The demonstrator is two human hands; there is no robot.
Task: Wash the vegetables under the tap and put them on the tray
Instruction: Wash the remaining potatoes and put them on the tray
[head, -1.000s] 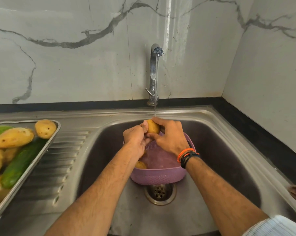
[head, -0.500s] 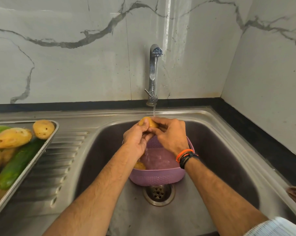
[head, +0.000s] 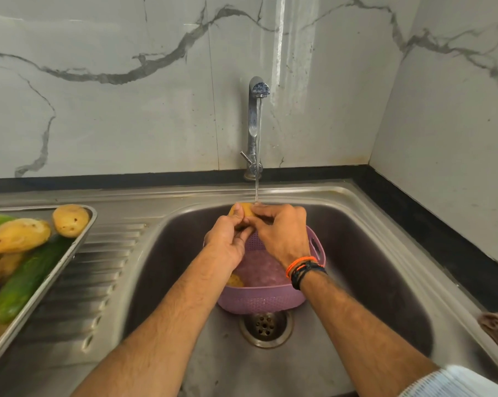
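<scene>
Both hands have crept up and back a touch since a second ago, so the small yellow-brown potato (head: 241, 212) now sits right at the foot of the water stream instead of lower over the basket. Nearest the camera, the round metal drain (head: 266, 327) sits in the bare floor of the stainless steel sink (head: 385, 282), and just behind it stands the perforated purple plastic colander basket (head: 260, 300) with at least one more yellowish vegetable (head: 235, 280) peeking out at its left side, so I'd say there's still washing left. Above the basket, the left hand (head: 227, 242) and the right hand (head: 282, 234) both have their fingers curled round the potato, pinching it between them under the thin stream from the chrome tap (head: 255, 124). Off to the left, on the ribbed drainboard, the steel tray (head: 56, 270) already holds a pile: several potatoes (head: 16, 235) and a long green cucumber (head: 24, 282), so most of the job looks done. Room-wise, the basin walls are well apart from the hands, but the tray is getting crowded and its near rim runs out of view, so I'd drop the next one toward the back corner. Marble-look wall (head: 127, 110) closes it off behind.
</scene>
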